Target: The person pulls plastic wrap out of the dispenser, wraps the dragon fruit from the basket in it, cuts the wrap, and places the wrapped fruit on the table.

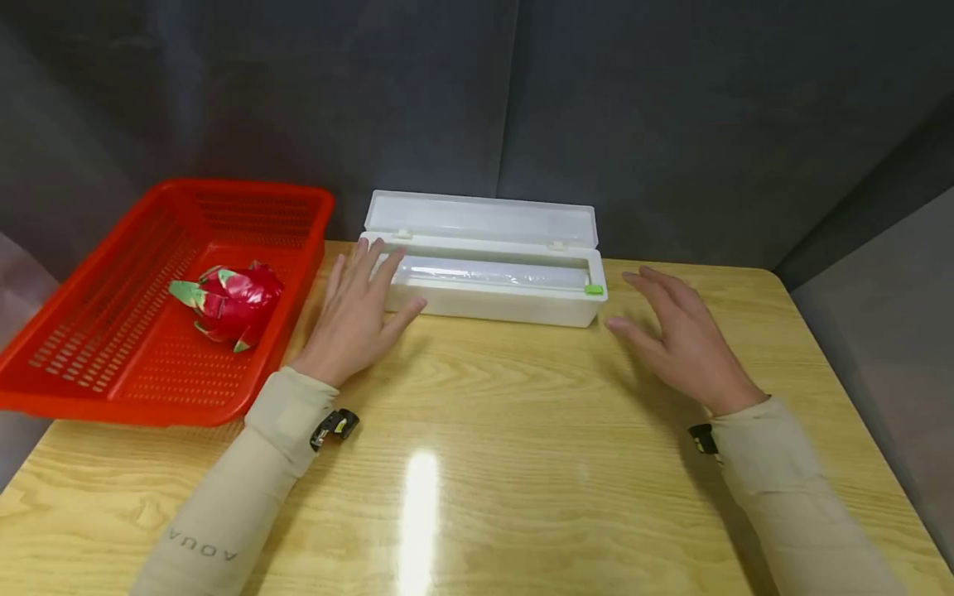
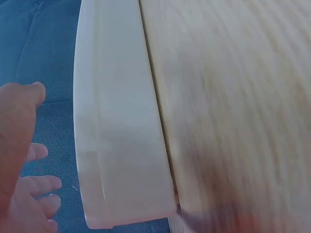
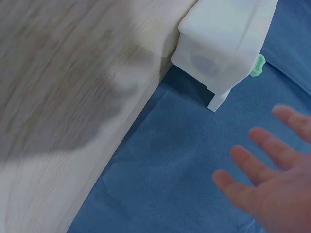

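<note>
Box lies between left grip and right grip.

the left sleeve bears upside-down letters reading "aqua".

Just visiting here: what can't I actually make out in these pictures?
- Head view: the white box's front left corner, hidden behind the left hand's fingers.
- Head view: the dragon fruit's underside, hidden by the fruit itself.
- Head view: the red basket's near left corner, cut off by the left edge.
- Right wrist view: the rest of the right hand, cut off by the right and bottom edges.
</note>
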The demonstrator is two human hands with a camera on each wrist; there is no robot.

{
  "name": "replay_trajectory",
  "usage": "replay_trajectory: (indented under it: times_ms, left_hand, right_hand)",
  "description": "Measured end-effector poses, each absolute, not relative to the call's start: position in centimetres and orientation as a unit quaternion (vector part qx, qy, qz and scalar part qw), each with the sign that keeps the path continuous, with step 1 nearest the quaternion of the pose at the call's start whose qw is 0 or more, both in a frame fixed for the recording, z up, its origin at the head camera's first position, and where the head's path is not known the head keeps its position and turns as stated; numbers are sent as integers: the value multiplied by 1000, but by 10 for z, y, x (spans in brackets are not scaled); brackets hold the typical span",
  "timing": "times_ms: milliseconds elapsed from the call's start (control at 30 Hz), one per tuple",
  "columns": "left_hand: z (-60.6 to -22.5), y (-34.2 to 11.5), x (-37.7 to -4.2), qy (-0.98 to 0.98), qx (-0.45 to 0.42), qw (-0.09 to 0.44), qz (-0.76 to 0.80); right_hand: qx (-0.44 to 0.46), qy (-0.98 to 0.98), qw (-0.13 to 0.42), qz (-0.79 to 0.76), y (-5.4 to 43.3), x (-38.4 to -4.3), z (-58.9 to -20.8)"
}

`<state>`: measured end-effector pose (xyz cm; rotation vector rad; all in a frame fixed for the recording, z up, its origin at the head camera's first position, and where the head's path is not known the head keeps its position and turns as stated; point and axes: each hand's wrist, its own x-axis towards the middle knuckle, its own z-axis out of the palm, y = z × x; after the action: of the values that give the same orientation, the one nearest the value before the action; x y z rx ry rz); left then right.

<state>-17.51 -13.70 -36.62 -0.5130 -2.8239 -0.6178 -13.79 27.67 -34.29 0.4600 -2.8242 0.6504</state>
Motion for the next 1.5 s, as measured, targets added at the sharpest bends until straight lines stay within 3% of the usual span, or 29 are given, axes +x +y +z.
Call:
replay_trajectory:
  times_ms: [467, 767, 1200, 1500]
  left_hand:
    - [-368, -136, -186, -950, -203, 128, -200]
    - [-373, -138, -191, -946, -225, 135, -193]
    - [-379, -134, -201, -934, -260, 156, -189]
    - [-375, -136, -210, -933, -267, 161, -181]
  right_hand:
    - [197, -936, 187, 226, 250, -157, -346]
    - [184, -937, 163, 249, 234, -167, -349]
    - [225, -928, 183, 235, 213, -182, -352]
    - [249, -930, 157, 223, 200, -193, -351]
